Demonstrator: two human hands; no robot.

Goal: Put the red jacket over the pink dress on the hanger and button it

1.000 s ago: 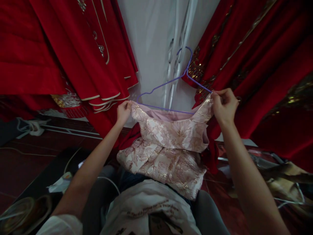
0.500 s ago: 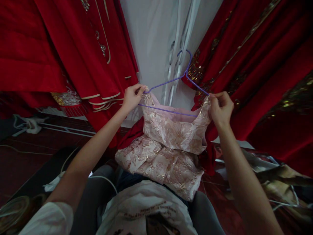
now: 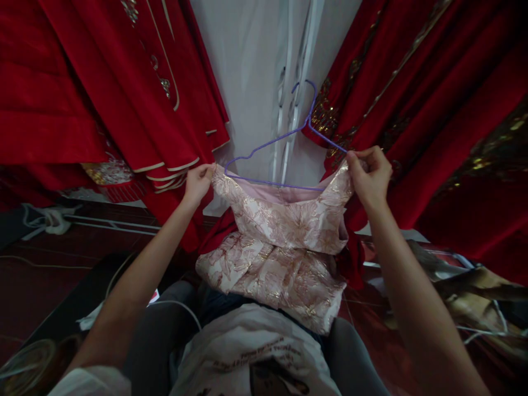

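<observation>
Head view: pale pink-and-gold brocade dress [image 3: 284, 228] at centre, its skirt folded on the near side. My left hand [image 3: 198, 184] pinches the left shoulder strap; my right hand [image 3: 371, 176] pinches the right one, fingers closed on cloth. Purple hanger [image 3: 272, 141] sits at the neckline, its right arm running to my right fingertips; cannot tell if they grip it too. Far: white cabinet doors [image 3: 243, 66] between red garments [image 3: 157, 118]. Near: my white shirt [image 3: 231, 338], dark printed lines too blurred to read.
</observation>
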